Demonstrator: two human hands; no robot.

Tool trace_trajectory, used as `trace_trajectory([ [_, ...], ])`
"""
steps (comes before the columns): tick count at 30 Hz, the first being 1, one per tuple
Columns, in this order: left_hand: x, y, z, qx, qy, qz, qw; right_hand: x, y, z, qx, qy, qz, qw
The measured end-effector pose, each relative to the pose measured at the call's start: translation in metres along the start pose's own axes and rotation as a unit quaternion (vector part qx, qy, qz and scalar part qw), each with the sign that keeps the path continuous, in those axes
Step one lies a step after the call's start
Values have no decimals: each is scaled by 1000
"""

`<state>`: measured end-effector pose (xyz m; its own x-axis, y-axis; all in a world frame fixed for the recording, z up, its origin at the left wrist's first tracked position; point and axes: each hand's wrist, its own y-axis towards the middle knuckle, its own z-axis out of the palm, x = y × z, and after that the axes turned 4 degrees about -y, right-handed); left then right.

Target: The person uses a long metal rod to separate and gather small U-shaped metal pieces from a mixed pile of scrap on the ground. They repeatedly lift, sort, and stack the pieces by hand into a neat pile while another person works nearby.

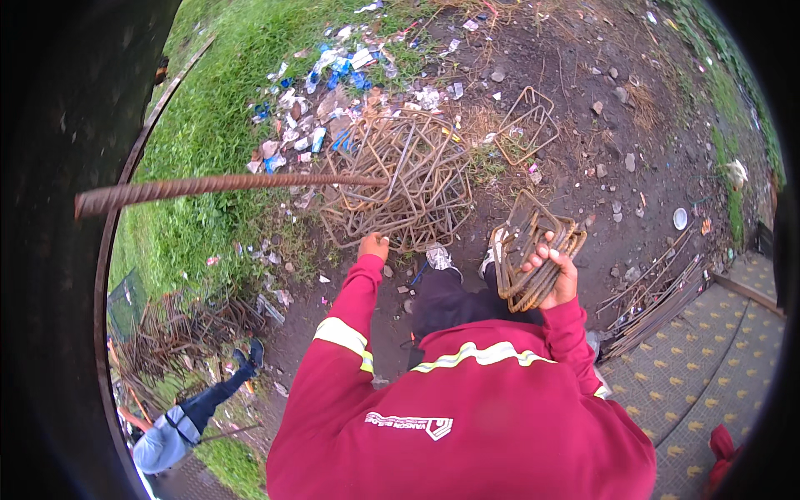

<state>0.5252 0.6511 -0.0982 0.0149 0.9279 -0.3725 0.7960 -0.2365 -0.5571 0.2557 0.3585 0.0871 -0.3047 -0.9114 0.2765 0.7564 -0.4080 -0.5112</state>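
Observation:
A bundle of rusty square rebar stirrups [533,225] is gripped in my right hand [557,271], its fingers wrapped over their bars. On the ground ahead lies a tangled heap of similar stirrups [417,158]. My left hand [375,245] is at the heap's near edge, fingers closed on the bar of one stirrup. Part of that grip is hidden by the back of the hand. Two loose stirrups [528,125] lie on the soil to the right of the heap.
A thick ribbed rebar [225,185] crosses from the left to above the heap. Litter [333,75] is scattered beyond. Thin rods [658,300] lie near patterned sheeting [708,358] at right. Another person [175,433] is at lower left, near more rusty bars [187,329].

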Motion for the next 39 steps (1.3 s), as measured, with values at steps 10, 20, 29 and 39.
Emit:
trace_trajectory([
  [10,-9,145,35,-37,258,261,930,-59,-19,-39,-156,4,-82,984],
  [20,3,146,22,-80,254,323,908,-89,-31,-47,-165,47,-120,978],
  [29,-15,139,6,-2,253,349,903,-90,-35,-39,-159,9,-110,981],
  [39,-20,134,-61,46,262,434,861,-72,-43,-40,-159,9,-111,981],
])
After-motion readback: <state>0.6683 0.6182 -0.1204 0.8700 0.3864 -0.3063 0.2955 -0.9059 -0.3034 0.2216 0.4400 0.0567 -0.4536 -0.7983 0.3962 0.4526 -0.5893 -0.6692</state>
